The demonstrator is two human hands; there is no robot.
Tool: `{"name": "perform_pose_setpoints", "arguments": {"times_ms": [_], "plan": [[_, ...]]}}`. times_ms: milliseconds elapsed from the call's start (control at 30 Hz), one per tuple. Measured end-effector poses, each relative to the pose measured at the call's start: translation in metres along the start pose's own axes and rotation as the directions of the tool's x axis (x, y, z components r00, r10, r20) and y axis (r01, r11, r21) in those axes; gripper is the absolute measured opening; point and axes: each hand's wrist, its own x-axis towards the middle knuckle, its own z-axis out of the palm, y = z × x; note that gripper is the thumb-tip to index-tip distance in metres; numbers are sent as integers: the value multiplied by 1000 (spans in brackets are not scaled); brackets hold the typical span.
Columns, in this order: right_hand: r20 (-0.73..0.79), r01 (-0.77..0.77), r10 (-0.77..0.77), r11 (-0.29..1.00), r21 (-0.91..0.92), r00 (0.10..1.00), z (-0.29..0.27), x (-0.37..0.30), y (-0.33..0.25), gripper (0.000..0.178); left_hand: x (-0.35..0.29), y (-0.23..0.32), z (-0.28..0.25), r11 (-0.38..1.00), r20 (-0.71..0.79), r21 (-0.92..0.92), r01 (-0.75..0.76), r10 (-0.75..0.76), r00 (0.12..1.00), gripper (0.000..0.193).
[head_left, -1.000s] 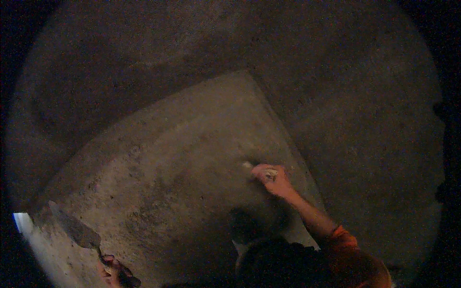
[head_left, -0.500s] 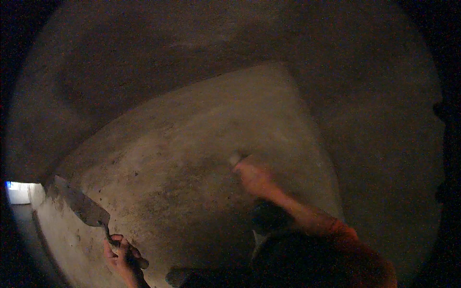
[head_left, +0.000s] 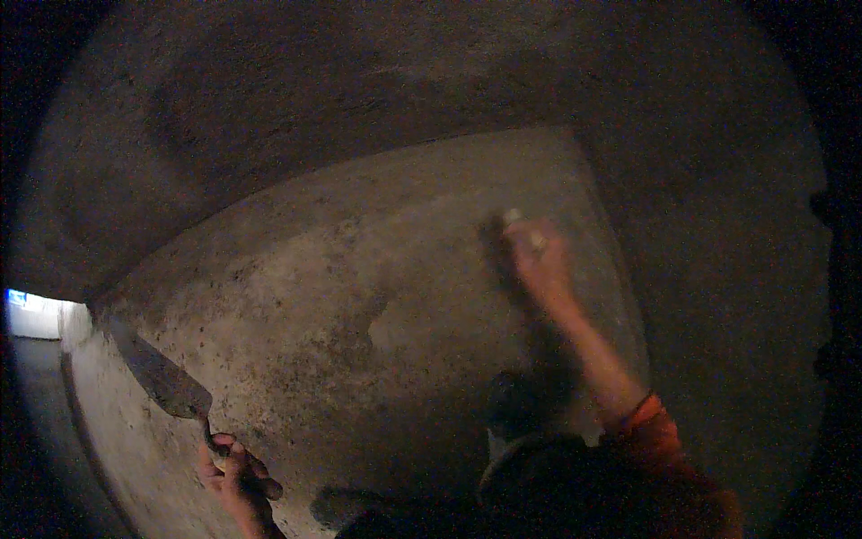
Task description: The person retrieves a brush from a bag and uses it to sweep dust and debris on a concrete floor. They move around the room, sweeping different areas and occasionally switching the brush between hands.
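From my remote seat I have the left hand's [head_left: 235, 476] grip closed round the handle of a trowel [head_left: 166, 373], its blade slanting up and left before the wall [head_left: 296, 260], and the right hand's [head_left: 544, 262] curled on a blurred pale object [head_left: 513, 216] toward the wall's upper right, contact unclear.

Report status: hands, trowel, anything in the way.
Left hand gripping trowel. Right hand blurred, gripping pale item, wall contact unclear. Nothing visibly blocking either hand.
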Motion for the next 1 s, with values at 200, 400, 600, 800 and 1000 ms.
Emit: {"name": "perform_pose_setpoints", "arguments": {"times_ms": [200, 400, 600, 800, 1000], "plan": [[332, 161, -54, 940, -301, 942, 86, -41, -3, 17, -2, -19, -14, 999, 22, -41, 29, -29, 999, 24], [193, 482, -464, 875, -51, 864, 101, -53, -27, 13, 13, -21, -50, 972, -50, 210, -110, 123, 991, 25], [85, 171, -148, 820, -546, 985, 34, 17, -6, 18, -22, -24, -41, 999, -7, 39, 8, -8, 1000, 23], [357, 227, -305, 943, 244, 883, 130, -82, -32, 17, -7, -29, -41, 991, 26, 132, 6, -9, 1000, 20], [-231, 105, -244, 868, -486, 942, -16, 98, 57, 19, -37, 9, -92, 981, -10, 102, 168, -167, 986, 13]]}}
